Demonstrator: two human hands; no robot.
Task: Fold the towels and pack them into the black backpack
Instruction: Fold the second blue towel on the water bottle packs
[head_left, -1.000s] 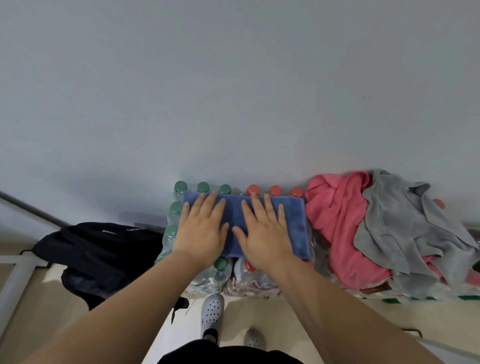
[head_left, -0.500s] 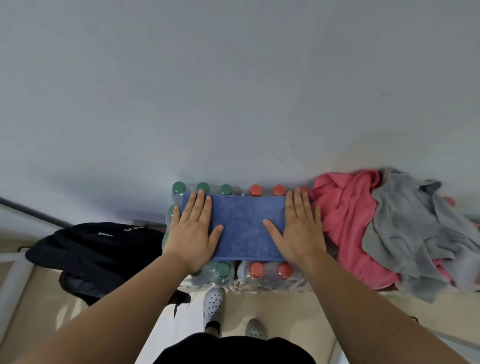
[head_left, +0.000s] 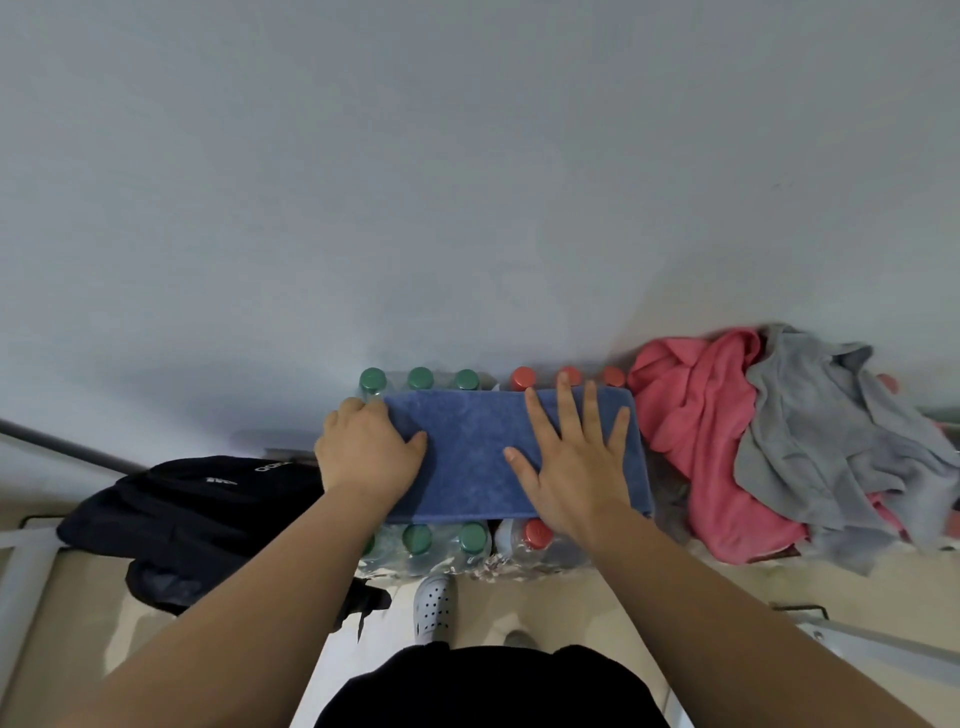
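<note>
A blue towel (head_left: 467, 457), folded into a long strip, lies on top of packs of water bottles (head_left: 447, 545). My left hand (head_left: 363, 452) curls its fingers round the towel's left end, with the thumb on top. My right hand (head_left: 571, 467) lies flat on the right half with fingers spread. The black backpack (head_left: 197, 514) sits slumped on the floor to the left of the bottles. A crumpled pink towel (head_left: 696, 431) and a grey towel (head_left: 831, 447) are heaped to the right.
A plain wall rises just behind the bottles. Green caps (head_left: 421, 378) and red caps (head_left: 522, 378) show along the far edge. My feet in white clogs (head_left: 434, 605) stand on the beige floor. White metal frames stand at far left (head_left: 26, 566) and lower right (head_left: 872, 642).
My left hand slid to the towel's left end and curled its fingers round the edge. My right hand shifted a little inward on the towel and stays flat.
</note>
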